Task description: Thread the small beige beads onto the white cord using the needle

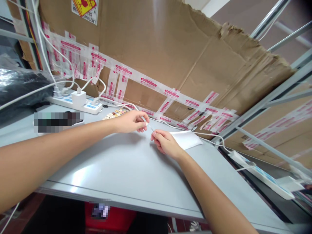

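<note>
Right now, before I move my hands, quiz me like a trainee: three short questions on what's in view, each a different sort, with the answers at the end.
1. True or false: the white sheet lies nearer the right hand than the left hand.

2. What lies on the table just beyond the left wrist? A) scissors B) a spread of small pieces C) a mug

3. What shows in the gap between the two hands?

Key:
1. True.
2. B.
3. A thin pale item, too small to identify.
</note>
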A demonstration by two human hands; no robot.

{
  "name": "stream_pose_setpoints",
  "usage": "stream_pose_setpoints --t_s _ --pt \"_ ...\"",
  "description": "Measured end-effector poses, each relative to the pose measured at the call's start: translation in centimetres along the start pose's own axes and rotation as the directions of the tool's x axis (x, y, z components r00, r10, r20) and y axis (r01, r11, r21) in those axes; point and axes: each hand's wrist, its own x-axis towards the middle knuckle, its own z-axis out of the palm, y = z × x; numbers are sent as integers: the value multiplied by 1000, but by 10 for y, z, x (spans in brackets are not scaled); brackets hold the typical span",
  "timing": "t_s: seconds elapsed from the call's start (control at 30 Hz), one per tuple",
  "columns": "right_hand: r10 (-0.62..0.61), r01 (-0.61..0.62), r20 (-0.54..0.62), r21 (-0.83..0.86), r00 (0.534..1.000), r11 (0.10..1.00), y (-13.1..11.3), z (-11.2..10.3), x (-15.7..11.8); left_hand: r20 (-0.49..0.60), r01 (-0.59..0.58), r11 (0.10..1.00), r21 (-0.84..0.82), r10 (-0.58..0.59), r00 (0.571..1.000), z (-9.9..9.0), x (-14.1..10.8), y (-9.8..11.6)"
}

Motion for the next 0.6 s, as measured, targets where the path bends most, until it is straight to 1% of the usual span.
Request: stream_pose_setpoints --t_s 0.23,0.37,0.5,0.6 --pt "10 -12 60 31 998 999 -2 -1 -3 17 -26 1000 1 26 1000 0 1 -1" --pt "-4 3 47 6 999 1000 -4 0 -4 20 -20 1000 6 20 1000 0 1 1" --pt "-19 20 41 -35 999 999 -4 0 -4 45 9 1000 -23 -8 999 0 0 3" --pt "-17 19 36 -53 999 998 -3 0 -4 62 11 999 -46 -8 998 1 -1 5"
